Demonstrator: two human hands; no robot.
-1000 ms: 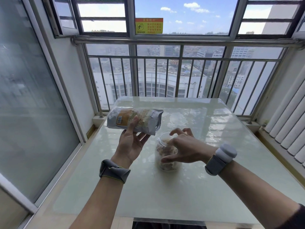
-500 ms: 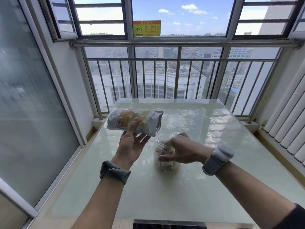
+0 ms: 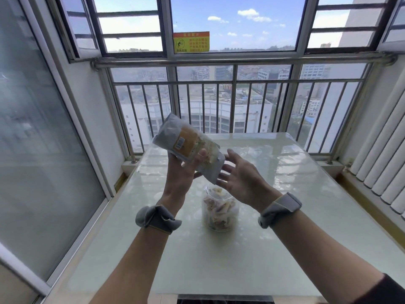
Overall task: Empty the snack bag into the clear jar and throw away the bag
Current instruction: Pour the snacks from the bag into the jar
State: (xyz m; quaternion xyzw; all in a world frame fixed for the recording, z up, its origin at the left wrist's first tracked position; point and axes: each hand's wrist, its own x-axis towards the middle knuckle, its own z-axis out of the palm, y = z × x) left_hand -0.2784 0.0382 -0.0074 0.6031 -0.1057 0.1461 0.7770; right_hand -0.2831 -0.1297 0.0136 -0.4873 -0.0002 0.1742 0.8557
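One hand, the left (image 3: pixel 184 172), grips the crinkly silver-and-orange snack bag (image 3: pixel 188 148), tilted mouth-down toward five o'clock over the round clear plastic jar (image 3: pixel 220 212) on the worktop (image 3: pixel 285 249), while the right hand (image 3: pixel 241 178), fingers spread, waits beside.

Left hand (image 3: pixel 183 172) tilting snack bag (image 3: pixel 188 148) over clear jar (image 3: pixel 219 210), right hand (image 3: pixel 240 176) spread beside

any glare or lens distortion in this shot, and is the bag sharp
Head view: strong daylight puts patchy glare on the glossy table; the wide-angle lens bows the window frames at the edges; the snack bag in the left hand is fairly sharp, its print unreadable.
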